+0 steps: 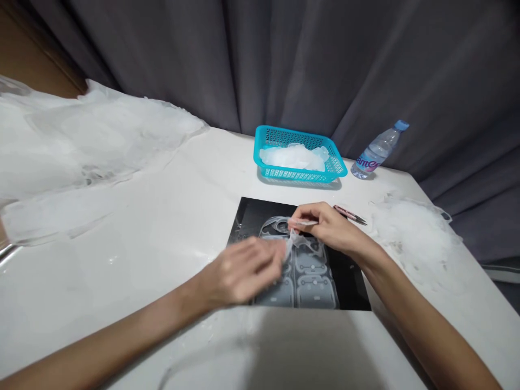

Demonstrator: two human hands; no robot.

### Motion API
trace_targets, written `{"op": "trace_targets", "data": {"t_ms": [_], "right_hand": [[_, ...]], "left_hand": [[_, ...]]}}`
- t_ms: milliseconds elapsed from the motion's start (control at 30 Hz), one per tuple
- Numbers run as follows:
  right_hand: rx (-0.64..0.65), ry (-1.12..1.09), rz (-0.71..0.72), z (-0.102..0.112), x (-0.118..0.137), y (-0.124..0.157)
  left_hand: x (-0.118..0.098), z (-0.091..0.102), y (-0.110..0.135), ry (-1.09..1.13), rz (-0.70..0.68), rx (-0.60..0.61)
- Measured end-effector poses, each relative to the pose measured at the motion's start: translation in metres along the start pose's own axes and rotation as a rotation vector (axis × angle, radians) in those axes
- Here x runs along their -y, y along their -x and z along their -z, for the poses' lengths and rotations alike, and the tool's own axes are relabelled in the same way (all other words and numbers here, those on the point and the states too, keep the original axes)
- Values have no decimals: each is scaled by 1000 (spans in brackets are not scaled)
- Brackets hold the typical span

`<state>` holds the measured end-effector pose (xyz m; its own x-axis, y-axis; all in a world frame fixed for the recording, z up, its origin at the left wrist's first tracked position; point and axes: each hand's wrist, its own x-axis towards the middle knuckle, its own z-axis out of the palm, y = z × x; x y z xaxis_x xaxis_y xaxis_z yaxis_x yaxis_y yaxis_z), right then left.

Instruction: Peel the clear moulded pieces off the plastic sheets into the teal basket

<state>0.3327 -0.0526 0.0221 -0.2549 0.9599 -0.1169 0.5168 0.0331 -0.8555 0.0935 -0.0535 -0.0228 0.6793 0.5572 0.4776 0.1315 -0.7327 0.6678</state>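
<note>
Bskt (303, 174): white pcs (294, 157) inside | btl (377, 150): capped | R hand (327, 226): pinching film (299, 239) | L hand (246, 271): blurred, grip can't tell

Water bottle (377, 150) before a dark grey curtain (174, 49)

whitish film (298, 239) – black mat (348, 281)

Two hands (247, 271) over one counter (179, 222), with one black board (347, 281), one blue basket (298, 174), one clear bottle (374, 153), one slim pen-like tool (350, 215), and three heaps of white film (416, 230).
</note>
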Motion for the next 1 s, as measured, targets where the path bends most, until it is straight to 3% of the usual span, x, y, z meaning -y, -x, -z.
{"op": "trace_targets", "data": {"t_ms": [67, 133, 200, 300, 400, 500, 700, 800, 900, 1000], "right_hand": [[-250, 293, -54, -1, -8, -3], [-380, 560, -111, 1, -15, -5], [-344, 658, -128, 5, -20, -4], [-306, 615, -53, 16, -22, -1], [-324, 580, -5, 27, -22, 8], [-264, 534, -24, 31, -28, 23], [-83, 221, -112, 26, -44, 61], [-50, 168, -112, 26, -43, 68], [-97, 202, -61, 28, -43, 68], [-307, 383, 13, 35, -56, 66]], "left_hand": [[0, -3, 7, 3, -145, 26], [-1, -4, 9, 61, -141, 17], [-2, -1, 6, 172, 74, -32], [-5, 5, -6, 439, 427, -79], [-9, 8, -16, 727, 560, -64], [-11, 7, -19, 901, 679, -72], [-6, 5, -18, 1004, 769, -79], [-4, 4, -18, 983, 788, -89], [-4, 3, -18, 971, 797, -100], [-5, 2, -19, 986, 801, -102]]}}
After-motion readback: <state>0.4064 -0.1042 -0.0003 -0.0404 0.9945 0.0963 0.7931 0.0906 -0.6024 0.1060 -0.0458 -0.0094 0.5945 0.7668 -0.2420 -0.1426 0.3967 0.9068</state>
